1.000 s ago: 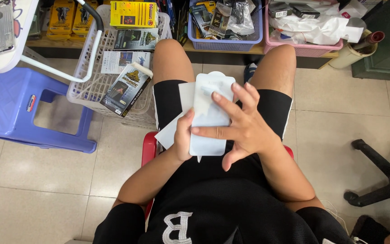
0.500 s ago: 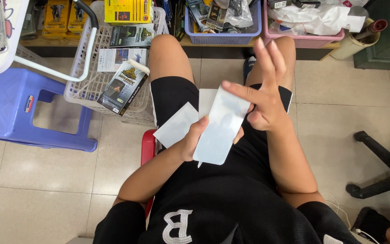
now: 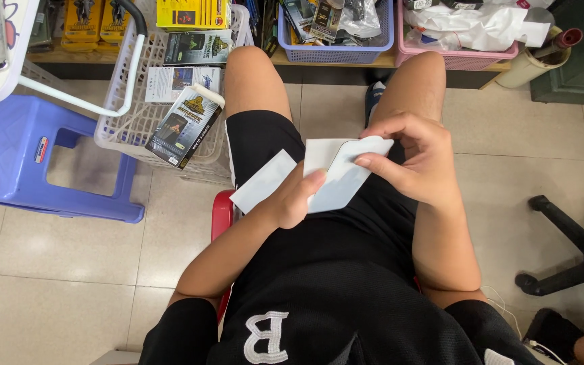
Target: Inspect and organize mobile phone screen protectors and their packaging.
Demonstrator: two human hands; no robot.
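I sit on a red stool point(image 3: 222, 215) and look down at my lap. My left hand point(image 3: 297, 198) pinches the lower edge of a pale, rounded-corner sheet point(image 3: 341, 177) held over my thighs. My right hand point(image 3: 414, 157) grips the sheet's upper right end with thumb and fingertips. Two white flat pieces lie on my black shorts under it: one point(image 3: 263, 181) sticks out to the left, another point(image 3: 319, 153) shows behind the sheet.
A white wire basket point(image 3: 136, 122) with boxed items stands at left, a black box point(image 3: 182, 126) leaning on it. A blue plastic stool point(image 3: 42, 162) is further left. A blue basket point(image 3: 336, 47) and a pink basket point(image 3: 468, 57) line the shelf ahead. A black chair base point(image 3: 569, 257) is at right.
My right hand lifted off the sheet, then came back down to grip its top end. The sheet has tilted and dropped lower over my lap.
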